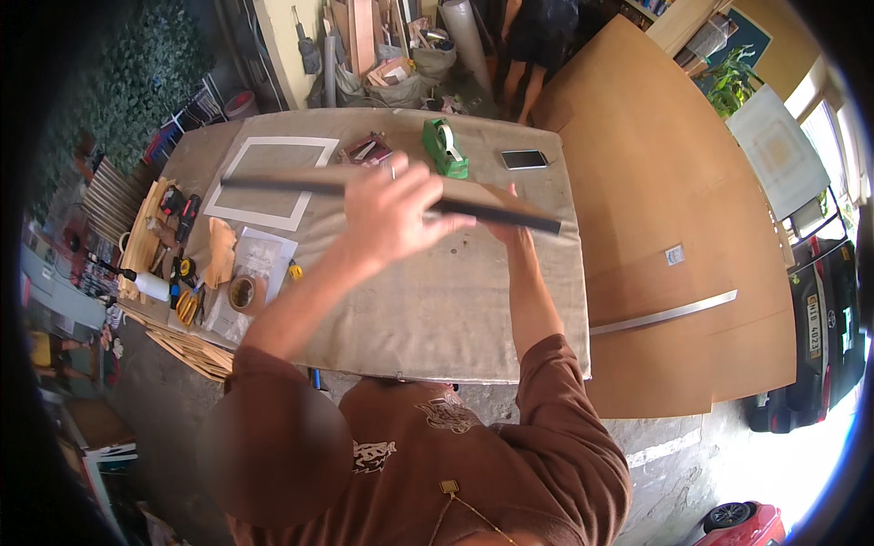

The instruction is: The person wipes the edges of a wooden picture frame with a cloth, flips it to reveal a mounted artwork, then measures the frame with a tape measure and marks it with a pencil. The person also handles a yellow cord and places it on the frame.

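Both hands are holding a panel (482, 196), brown on its face and black along its edge, in the air just nearer the person than the green dispenser (445, 150); it is slanting down to the right and blurring a little. The left hand (393, 207) is gripping the panel, nearer the person and slightly left of the dispenser, its fingers curling over the top and its thumb pointing right. The right hand (507, 233) is reaching behind the black edge, to the right of the dispenser and nearer the person; one fingertip is showing above the panel, but how tightly this hand is closing I cannot tell.

The dispenser is standing on the cloth-covered table (428, 309). A dark red box (369, 148) is sitting just left of it, and a white mat (291, 141) is lying farther left, partly under the panel's line of sight. A phone (524, 160) is resting right of the dispenser. Well to its left and nearer the person, a tape roll (259, 293) and a tape measure (188, 269) are lying. A large brown board (674, 182) is spreading to its right, beyond the table.
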The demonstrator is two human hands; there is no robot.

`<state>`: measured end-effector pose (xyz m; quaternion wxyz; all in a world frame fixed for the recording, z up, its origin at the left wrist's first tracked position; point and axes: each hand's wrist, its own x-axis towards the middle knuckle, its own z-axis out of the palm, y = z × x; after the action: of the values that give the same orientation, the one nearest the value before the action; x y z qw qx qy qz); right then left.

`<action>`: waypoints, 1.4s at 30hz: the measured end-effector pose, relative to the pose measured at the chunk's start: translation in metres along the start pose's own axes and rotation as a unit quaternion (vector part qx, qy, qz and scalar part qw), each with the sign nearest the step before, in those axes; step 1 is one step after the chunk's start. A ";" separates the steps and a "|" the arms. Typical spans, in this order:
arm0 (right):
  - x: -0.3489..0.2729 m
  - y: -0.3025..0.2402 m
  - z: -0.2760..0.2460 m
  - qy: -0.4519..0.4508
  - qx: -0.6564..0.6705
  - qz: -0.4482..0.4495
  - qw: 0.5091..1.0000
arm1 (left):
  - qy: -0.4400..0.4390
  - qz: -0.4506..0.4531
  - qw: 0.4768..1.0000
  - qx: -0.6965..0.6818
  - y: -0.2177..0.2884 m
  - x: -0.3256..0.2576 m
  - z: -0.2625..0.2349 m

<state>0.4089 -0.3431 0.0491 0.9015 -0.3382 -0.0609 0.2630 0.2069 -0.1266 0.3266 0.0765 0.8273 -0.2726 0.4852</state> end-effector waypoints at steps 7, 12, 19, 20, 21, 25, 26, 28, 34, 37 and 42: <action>-0.110 0.052 -0.029 0.041 -0.111 0.015 0.993 | -0.160 -0.024 0.984 -0.075 0.083 -0.107 -0.008; -0.234 0.126 -0.040 0.080 -0.721 -0.108 0.680 | -0.237 -0.036 0.965 -0.105 0.113 -0.150 0.004; -0.298 0.213 -0.056 0.053 -0.863 -0.140 0.482 | -0.297 0.005 0.941 -0.160 0.127 -0.172 0.014; -0.297 0.214 -0.059 0.043 -0.877 -0.122 0.462 | -0.308 0.004 0.936 -0.169 0.127 -0.176 0.013; -0.303 0.214 -0.061 0.060 -0.861 -0.148 0.483 | -0.318 0.004 0.931 -0.177 0.128 -0.180 0.013; -0.321 0.183 -0.026 0.075 -0.827 -0.141 0.540 | -0.350 -0.001 0.916 -0.197 0.140 -0.202 0.023; -0.325 0.180 -0.025 0.069 -0.827 -0.112 0.546 | -0.372 -0.007 0.909 -0.188 0.145 -0.213 0.024; -0.351 0.169 -0.008 0.071 -0.793 -0.105 0.596 | -0.389 -0.037 0.903 -0.177 0.155 -0.241 0.031; -0.427 0.165 0.007 0.251 -0.706 -0.095 0.656 | -0.444 -0.161 0.856 -0.210 0.169 -0.296 0.042; -0.408 0.148 0.007 0.297 -0.682 -0.090 0.662 | -0.387 -0.332 0.822 -0.256 0.144 -0.254 0.027; -0.331 0.154 0.006 0.268 -0.643 -0.107 0.710 | -0.254 -0.439 0.861 0.037 0.052 -0.385 0.044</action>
<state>0.0577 -0.4126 -0.0228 0.4669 -0.8834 -0.0069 -0.0394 0.0664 -0.0424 -0.0279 0.1791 0.9580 0.1271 0.1844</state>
